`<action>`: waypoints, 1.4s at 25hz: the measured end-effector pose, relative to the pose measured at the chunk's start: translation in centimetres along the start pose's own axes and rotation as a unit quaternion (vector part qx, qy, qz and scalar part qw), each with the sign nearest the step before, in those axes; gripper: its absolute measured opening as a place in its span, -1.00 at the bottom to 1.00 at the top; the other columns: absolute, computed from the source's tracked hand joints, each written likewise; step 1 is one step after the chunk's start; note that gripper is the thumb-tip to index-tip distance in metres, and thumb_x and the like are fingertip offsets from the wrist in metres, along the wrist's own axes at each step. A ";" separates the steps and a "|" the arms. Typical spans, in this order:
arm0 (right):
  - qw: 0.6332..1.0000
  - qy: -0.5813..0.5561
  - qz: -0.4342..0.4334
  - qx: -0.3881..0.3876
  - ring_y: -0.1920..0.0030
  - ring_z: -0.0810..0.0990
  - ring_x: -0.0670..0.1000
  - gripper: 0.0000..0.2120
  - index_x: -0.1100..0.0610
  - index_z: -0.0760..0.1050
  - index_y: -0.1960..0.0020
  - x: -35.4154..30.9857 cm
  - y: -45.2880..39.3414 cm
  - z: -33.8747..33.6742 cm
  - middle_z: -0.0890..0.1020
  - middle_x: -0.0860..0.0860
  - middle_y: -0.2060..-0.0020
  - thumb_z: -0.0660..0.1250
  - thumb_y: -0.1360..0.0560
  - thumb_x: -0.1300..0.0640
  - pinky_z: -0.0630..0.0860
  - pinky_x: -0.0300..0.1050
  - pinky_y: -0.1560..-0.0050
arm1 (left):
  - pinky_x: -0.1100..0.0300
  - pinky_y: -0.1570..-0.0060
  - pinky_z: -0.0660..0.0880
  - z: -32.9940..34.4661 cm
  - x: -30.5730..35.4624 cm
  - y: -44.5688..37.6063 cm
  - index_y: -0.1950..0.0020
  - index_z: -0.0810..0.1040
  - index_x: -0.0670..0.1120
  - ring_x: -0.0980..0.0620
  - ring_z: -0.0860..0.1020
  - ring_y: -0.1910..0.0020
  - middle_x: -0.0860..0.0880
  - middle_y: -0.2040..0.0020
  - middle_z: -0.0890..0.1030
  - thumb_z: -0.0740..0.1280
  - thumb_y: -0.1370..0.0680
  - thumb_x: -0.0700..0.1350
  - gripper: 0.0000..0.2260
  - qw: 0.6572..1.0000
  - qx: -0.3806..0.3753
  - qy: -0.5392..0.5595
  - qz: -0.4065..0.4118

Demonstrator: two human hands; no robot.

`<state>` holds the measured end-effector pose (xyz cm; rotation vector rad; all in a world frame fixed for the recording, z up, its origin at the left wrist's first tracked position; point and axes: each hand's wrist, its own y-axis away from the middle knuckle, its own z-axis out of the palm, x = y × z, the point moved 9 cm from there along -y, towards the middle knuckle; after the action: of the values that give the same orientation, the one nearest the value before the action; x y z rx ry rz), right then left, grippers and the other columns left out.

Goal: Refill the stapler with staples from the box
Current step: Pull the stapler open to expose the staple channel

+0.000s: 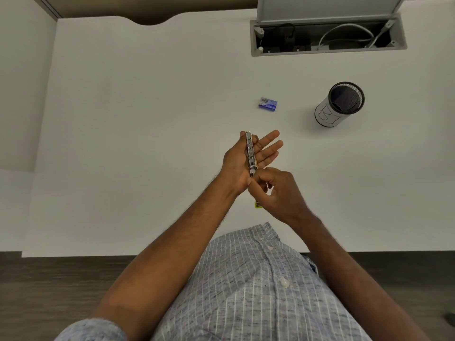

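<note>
Cradling the stapler (251,153) on edge above the white desk (147,119), the left hand (242,163) is gripping it with thumb and index finger while the other fingers are stretching straight. The right hand (273,190) is pinching the stapler's near end with curled fingers. Beyond the stapler, the blue staple box (268,104) is lying on the desk, with a mesh pen cup (341,103) standing farther right of it.

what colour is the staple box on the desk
Blue, with a paler silvery patch on its top; the staple box shows in the head view, the only one.
</note>
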<state>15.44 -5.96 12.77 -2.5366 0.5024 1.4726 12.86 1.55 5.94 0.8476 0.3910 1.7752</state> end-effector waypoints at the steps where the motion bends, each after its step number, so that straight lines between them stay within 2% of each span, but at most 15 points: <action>1: 1.000 0.018 -0.001 0.004 0.35 0.51 -0.05 -0.81 0.03 0.57 0.18 -0.1 0.0 0.0 0.58 -0.12 0.38 0.32 -0.56 -0.02 0.41 -0.25 0.29 | -0.02 -0.29 0.50 -0.1 -0.2 0.1 0.17 0.46 -0.07 -0.17 0.69 -0.14 -0.17 -0.16 0.71 0.00 -0.72 0.14 -0.55 1.000 0.000 -0.004 -0.004; 3: 0.999 0.032 -0.005 0.040 0.32 0.52 -0.06 -0.91 0.00 0.57 0.00 -0.5 -0.4 -0.6 0.58 -0.12 0.30 0.33 -0.58 0.01 0.45 -0.24 0.31 | -0.01 -0.25 0.51 -0.3 -0.4 0.3 0.13 0.48 -0.07 -0.15 0.68 -0.17 -0.18 -0.19 0.70 -0.01 -0.72 0.15 -0.56 1.000 -0.003 -0.005 -0.012; 6: 0.992 0.070 -0.004 0.108 0.23 0.49 -0.20 -0.76 0.03 0.52 -0.25 -1.0 -1.5 -2.2 0.50 -0.17 0.09 0.33 -0.59 0.09 0.40 -0.41 0.25 | 0.03 -0.19 0.58 -0.6 -0.7 0.8 -0.08 0.58 -0.14 -0.10 0.66 -0.16 -0.15 -0.15 0.71 0.03 -0.72 0.15 -0.54 0.999 0.010 -0.035 -0.013; 8: 0.991 0.095 0.019 0.092 0.13 0.50 -0.20 -0.66 0.02 0.49 -0.37 -0.9 -2.3 -2.2 0.48 -0.10 -0.04 0.32 -0.60 0.10 0.44 -0.42 0.16 | 0.08 0.00 0.66 -1.4 -0.5 0.9 -0.10 0.60 -0.18 -0.08 0.69 -0.02 -0.14 0.02 0.73 0.13 -0.71 0.10 -0.60 0.997 0.058 -0.059 0.006; 10: 0.991 0.113 0.035 0.066 0.04 0.56 -0.11 -0.63 0.04 0.48 -0.41 -0.7 -2.6 -1.9 0.49 0.01 -0.10 0.33 -0.61 0.13 0.54 -0.28 0.09 | 0.10 0.06 0.68 -1.6 -0.5 1.1 -0.11 0.60 -0.20 -0.09 0.70 0.01 -0.19 -0.04 0.71 0.18 -0.70 0.07 -0.63 0.995 0.080 -0.063 0.011; 12: 0.991 0.112 0.035 0.063 -0.01 0.60 -0.02 -0.65 0.10 0.50 -0.39 -0.8 -2.6 -1.6 0.51 0.06 -0.15 0.33 -0.61 0.16 0.57 -0.18 0.02 | 0.04 -0.13 0.63 -1.6 -0.6 1.2 -0.23 0.55 -0.24 -0.14 0.66 -0.13 -0.28 -0.24 0.63 0.17 -0.70 0.08 -0.60 0.995 0.084 -0.061 0.002; 13: 0.992 0.103 0.033 0.067 -0.01 0.60 -0.03 -0.68 0.13 0.52 -0.36 -0.8 -2.5 -1.6 0.52 0.07 -0.16 0.34 -0.61 0.17 0.57 -0.19 0.00 | 0.03 -0.19 0.61 -1.6 -0.7 1.2 -0.25 0.55 -0.26 -0.14 0.64 -0.15 -0.29 -0.26 0.62 0.16 -0.71 0.07 -0.58 0.995 0.084 -0.056 -0.001; 14: 0.993 0.092 0.030 0.072 0.00 0.60 -0.06 -0.70 0.14 0.53 -0.32 -0.8 -2.5 -1.7 0.52 0.07 -0.16 0.35 -0.60 0.18 0.56 -0.23 0.00 | 0.05 -0.13 0.63 -1.7 -0.8 1.3 -0.21 0.57 -0.28 -0.11 0.67 -0.07 -0.27 -0.16 0.67 0.16 -0.71 0.07 -0.58 0.995 0.087 -0.051 -0.002; 16: 0.994 0.066 0.030 0.077 0.06 0.56 -0.18 -0.75 0.15 0.54 -0.25 -0.5 -2.6 -1.8 0.52 0.05 -0.12 0.37 -0.57 0.21 0.51 -0.37 0.02 | 0.14 0.15 0.67 -1.9 -0.8 1.4 0.02 0.62 -0.20 -0.04 0.70 0.19 -0.16 0.15 0.71 0.17 -0.71 0.05 -0.62 0.995 0.090 -0.046 0.000; 18: 0.995 0.046 0.030 0.083 0.09 0.53 -0.24 -0.79 0.17 0.55 -0.18 -0.2 -2.6 -2.0 0.51 0.03 -0.07 0.38 -0.56 0.23 0.46 -0.45 0.06 | 0.17 0.23 0.66 -1.9 -0.8 1.3 0.12 0.61 -0.15 -0.02 0.67 0.25 -0.12 0.22 0.66 0.19 -0.70 0.05 -0.63 0.995 0.091 -0.050 0.001; 21: 0.995 0.026 0.023 0.092 0.12 0.54 -0.18 -0.86 0.17 0.53 -0.09 0.0 -2.4 -2.0 0.52 0.03 -0.02 0.41 -0.54 0.25 0.47 -0.41 0.10 | 0.13 0.22 0.66 -1.7 -0.8 1.0 0.14 0.57 -0.13 -0.01 0.69 0.25 -0.10 0.24 0.65 0.18 -0.71 0.06 -0.63 0.996 0.081 -0.045 0.001; 24: 0.995 0.040 0.000 0.093 0.13 0.53 -0.09 -0.90 0.18 0.54 -0.02 -0.3 -1.7 -1.7 0.60 0.04 0.07 0.43 -0.53 0.26 0.45 -0.38 0.11 | 0.03 -0.07 0.65 -1.2 -0.5 0.8 0.15 0.50 -0.10 -0.10 0.72 -0.02 -0.18 0.00 0.73 0.08 -0.72 0.10 -0.60 0.999 0.038 -0.016 0.001; 26: 0.994 0.057 -0.023 0.087 0.13 0.52 -0.05 -0.92 0.18 0.55 0.02 -0.6 -1.1 -1.4 0.61 0.03 0.11 0.44 -0.51 0.25 0.44 -0.34 0.12 | 0.03 -0.17 0.60 -0.9 -0.1 0.7 0.14 0.48 -0.09 -0.14 0.69 -0.15 -0.20 -0.13 0.71 0.02 -0.73 0.11 -0.57 1.000 0.014 -0.007 0.002; 30: 0.993 0.069 -0.065 0.072 0.12 0.47 -0.06 -0.89 0.18 0.52 0.07 -1.3 -0.3 -0.8 0.58 0.02 0.10 0.43 -0.49 0.18 0.42 -0.36 0.12 | -0.04 -0.12 0.63 -0.7 -0.1 0.6 0.13 0.49 -0.12 -0.18 0.69 -0.13 -0.24 -0.11 0.71 0.02 -0.73 0.11 -0.56 1.000 -0.007 0.017 -0.004; 35: 0.992 -0.032 0.011 0.125 0.14 0.59 -0.07 -0.93 0.17 0.54 0.01 -0.2 -0.9 -1.7 0.64 -0.02 0.13 0.41 -0.53 0.22 0.56 -0.22 0.13 | 0.00 0.06 0.66 -0.4 -0.1 1.0 0.16 0.46 -0.07 -0.15 0.69 -0.14 -0.20 -0.14 0.71 0.01 -0.73 0.12 -0.58 1.000 -0.011 -0.024 -0.008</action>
<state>17.11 -5.57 13.76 -2.2908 0.6607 1.3949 11.88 1.10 6.26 0.8681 0.3460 1.7381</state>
